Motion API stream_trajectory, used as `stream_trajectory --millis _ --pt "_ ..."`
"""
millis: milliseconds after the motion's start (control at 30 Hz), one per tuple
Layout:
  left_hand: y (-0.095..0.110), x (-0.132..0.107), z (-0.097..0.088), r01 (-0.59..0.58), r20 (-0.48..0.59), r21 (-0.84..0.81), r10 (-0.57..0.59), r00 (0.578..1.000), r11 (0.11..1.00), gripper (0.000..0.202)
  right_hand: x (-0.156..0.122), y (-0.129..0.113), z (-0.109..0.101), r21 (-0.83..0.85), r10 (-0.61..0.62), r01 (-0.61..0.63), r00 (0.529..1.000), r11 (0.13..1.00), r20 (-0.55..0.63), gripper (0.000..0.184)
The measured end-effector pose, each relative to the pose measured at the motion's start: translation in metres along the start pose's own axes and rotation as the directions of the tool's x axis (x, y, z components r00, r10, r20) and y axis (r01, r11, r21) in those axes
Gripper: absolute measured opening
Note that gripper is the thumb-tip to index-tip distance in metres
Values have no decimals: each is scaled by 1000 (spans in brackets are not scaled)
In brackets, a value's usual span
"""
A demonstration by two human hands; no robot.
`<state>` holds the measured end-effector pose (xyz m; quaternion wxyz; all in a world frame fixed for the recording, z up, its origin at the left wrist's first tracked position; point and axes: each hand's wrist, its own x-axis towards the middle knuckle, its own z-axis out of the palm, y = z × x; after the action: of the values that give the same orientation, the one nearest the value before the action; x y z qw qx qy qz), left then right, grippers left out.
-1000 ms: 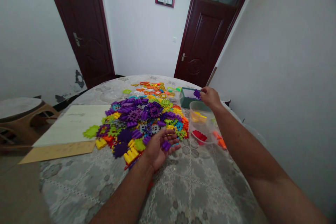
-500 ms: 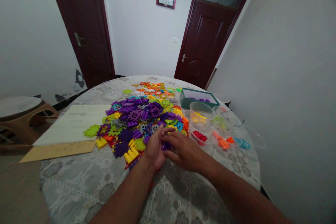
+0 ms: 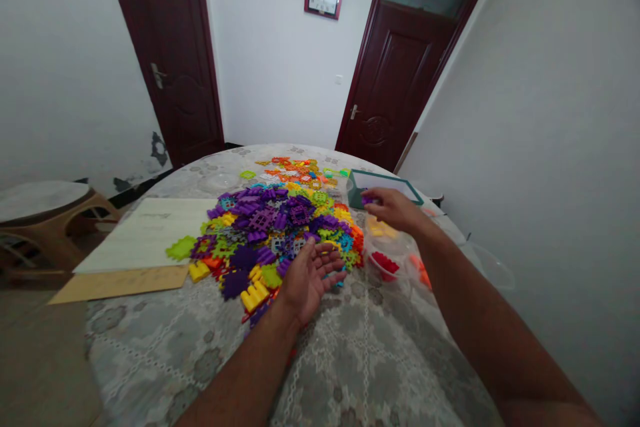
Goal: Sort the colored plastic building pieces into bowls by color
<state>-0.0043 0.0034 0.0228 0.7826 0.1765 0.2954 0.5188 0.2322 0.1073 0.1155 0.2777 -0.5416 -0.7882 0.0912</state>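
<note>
My left hand [image 3: 311,280] is palm up with its fingers apart, holding nothing, at the near right side of a large heap of plastic building pieces [image 3: 260,217]. Purple pieces lie mostly on top, with yellow, green, blue and orange ones around them. My right hand [image 3: 395,208] reaches out to the green-rimmed box [image 3: 413,190], pinching a purple building piece [image 3: 367,199] at the box's near left corner. The hand hides most of the inside of the box.
Clear tubs on the right hold yellow pieces [image 3: 381,228], red pieces [image 3: 385,261] and orange pieces [image 3: 420,270]. Flat orange pieces [image 3: 295,170] lie at the back. A pale sheet [image 3: 150,230] and a tan board [image 3: 120,285] lie on the left. A stool [image 3: 55,213] stands beyond.
My right hand has moved away from my left palm, forward and right to the box, carrying the purple piece. My left hand has opened and stayed near the heap.
</note>
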Motion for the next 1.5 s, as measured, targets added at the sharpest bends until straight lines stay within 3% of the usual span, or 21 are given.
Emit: stream_trajectory --millis 33,100,167,233,400,500,633,733,833,900,967,1067,1133,1200,1267,1500 --pt "0 0 0 -15 2 2 15 1000 1000 41 12 11 -6 -25 51 -55 990 998 -134 34" --pt "0 1 0 -39 8 3 39 999 999 41 26 23 -12 -56 96 -126 921 990 -377 38" --pt "-1 1 -1 -59 17 6 58 998 998 40 22 20 -10 -58 79 -126 854 990 -514 38" --pt "-2 1 -1 -96 29 7 95 995 995 40 3 3 3 -22 32 -52 846 998 -532 33" --pt "-5 4 -5 -308 35 15 308 951 951 41 -74 -55 75 142 -138 189 941 972 -309 25" --pt "1 4 -7 -520 12 52 520 854 853 40 -105 -66 121 116 -200 241 936 963 -289 33" --pt "22 -7 -3 -768 -40 141 779 626 624 35 -119 -58 154 -26 -281 282 939 959 -200 50" --pt "45 -27 -4 -838 -38 256 871 490 482 34 -122 -54 159 -80 -299 289 941 954 -160 53" --pt "61 -57 -19 -768 63 550 901 430 328 33 -124 -56 158 -96 -295 283 945 954 -144 51" --pt "60 -82 -37 -587 148 789 871 468 181 37 -125 -58 158 -104 -292 282 950 954 -106 49" --pt "47 -105 -58 -345 228 938 805 547 -32 54 -126 -59 159 -112 -291 283 955 952 -59 46" --pt "10 -125 -87 -86 275 948 647 711 -308 109 -125 -61 163 -137 -294 292 956 947 2 44" --pt "-14 -126 -99 10 254 909 573 779 -417 128 -122 -64 165 -169 -286 289 957 942 42 45" --pt "-30 -120 -104 75 228 877 548 805 -475 133 -119 -68 167 -200 -271 281 960 939 77 46" --pt "-35 -110 -105 95 229 862 550 803 -498 133 -117 -73 169 -219 -256 271 962 937 95 45" --pt "-25 -76 -104 -3 327 864 557 763 -503 124 -116 -74 173 -177 -280 286 958 942 57 46"
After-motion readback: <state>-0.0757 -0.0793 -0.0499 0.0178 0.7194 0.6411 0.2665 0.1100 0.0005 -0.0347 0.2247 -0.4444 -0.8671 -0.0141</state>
